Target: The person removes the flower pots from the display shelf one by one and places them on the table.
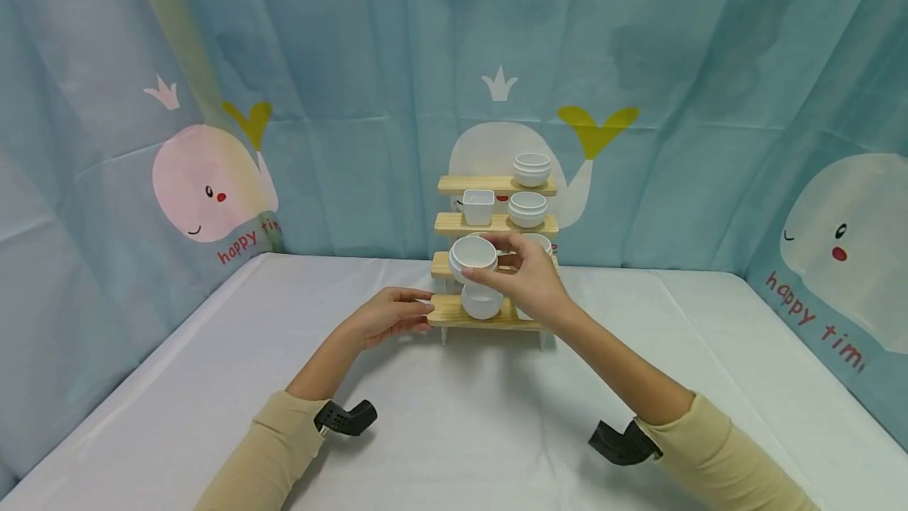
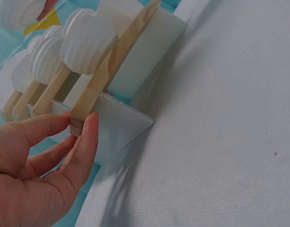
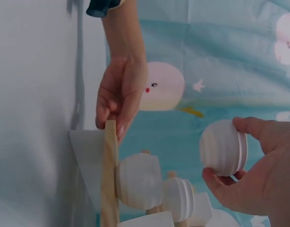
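Backdrop: whale-print curtain (image 1: 638, 61) hangs on three sides of a white-clothed worktop (image 1: 461, 432), closing in the upper part of the head view.
Stand: stepped wooden shelf rack (image 1: 489, 314) sits at the centre of the frame, near the rear curtain, its four tiers rising toward the back.
Held bowl: small white ribbed bowl (image 1: 473, 253) is in the air, centre of the frame, in front of the second tier and above the lowest one.
Right hand: right hand (image 1: 528, 278) has thumb and fingers curled round the bowl's rim and side.
Left hand: left hand (image 1: 386, 314) pinches the left end of the lowest board, thumb (image 2: 85, 142) on its front edge, fingers behind.
Neighbours: another white bowl (image 1: 482, 302) rests on the lowest tier just below the held one; a square cup (image 1: 478, 207) and more bowls stand higher up.
Risk: held bowl could knock the bowl beneath or clip a board edge, since the tiers stand close together; a light rack might tip if the steadying hand lets go.
Slip: ribbed ceramic gripped only at the rim may slide from the fingers.
Room: open worktop lies in the lower half of the frame and to both sides; behind, the curtain is close.
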`<action>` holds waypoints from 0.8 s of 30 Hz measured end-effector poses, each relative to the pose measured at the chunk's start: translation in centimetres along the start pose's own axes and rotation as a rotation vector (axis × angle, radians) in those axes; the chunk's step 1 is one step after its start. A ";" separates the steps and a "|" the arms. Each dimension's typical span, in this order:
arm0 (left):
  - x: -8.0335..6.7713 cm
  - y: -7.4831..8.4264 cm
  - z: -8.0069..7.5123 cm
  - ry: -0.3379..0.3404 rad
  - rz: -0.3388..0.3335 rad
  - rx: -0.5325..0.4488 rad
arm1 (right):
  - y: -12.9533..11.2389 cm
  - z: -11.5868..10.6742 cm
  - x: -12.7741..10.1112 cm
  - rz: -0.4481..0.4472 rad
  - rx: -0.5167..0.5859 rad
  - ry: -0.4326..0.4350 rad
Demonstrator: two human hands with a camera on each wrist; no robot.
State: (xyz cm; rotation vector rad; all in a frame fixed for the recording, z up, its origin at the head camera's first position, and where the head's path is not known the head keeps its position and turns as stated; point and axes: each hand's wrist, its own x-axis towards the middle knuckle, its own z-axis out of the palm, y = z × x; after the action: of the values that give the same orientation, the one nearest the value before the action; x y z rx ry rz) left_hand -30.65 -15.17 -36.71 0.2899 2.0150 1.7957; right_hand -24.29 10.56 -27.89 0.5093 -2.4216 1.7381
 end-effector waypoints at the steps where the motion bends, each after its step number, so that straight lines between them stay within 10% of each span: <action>1: 0.0 0.0 0.0 0.004 -0.005 -0.002 | 0.2 0.1 -0.1 0.000 -0.002 -0.004; 24: 0.0 -0.2 -0.4 -0.033 0.003 -0.009 | 2.4 2.4 -2.3 -0.014 0.069 -0.090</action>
State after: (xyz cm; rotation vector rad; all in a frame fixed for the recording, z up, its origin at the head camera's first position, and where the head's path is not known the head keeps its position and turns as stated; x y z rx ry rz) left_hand -30.82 -15.53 -36.89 0.3179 1.9844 1.7901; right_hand -22.67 9.50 -31.47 0.6240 -2.4176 1.8369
